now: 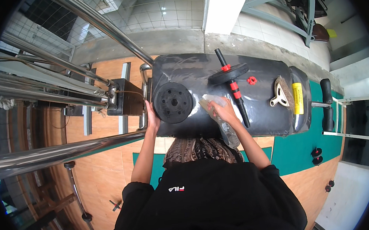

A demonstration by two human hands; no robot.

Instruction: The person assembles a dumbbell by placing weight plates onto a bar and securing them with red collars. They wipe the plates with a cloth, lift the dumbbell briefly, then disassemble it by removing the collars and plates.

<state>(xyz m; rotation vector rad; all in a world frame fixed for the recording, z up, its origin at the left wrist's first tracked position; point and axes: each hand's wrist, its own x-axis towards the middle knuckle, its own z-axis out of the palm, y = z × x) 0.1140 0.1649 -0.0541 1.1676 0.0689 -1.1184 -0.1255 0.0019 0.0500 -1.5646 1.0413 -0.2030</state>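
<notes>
Blk weight plate [174, 103] face up at L end of padded tabletop [263, 109]. L hand [152, 118] at its L rim; can't tell if fingers grip. R hand [223, 111] fingers clenched round clear plastic item [229, 137], kind unclear, btwn plate & dumbbell bar [241, 104]. Brush [280, 94] & yellow pkg [297, 98] further R.
</notes>
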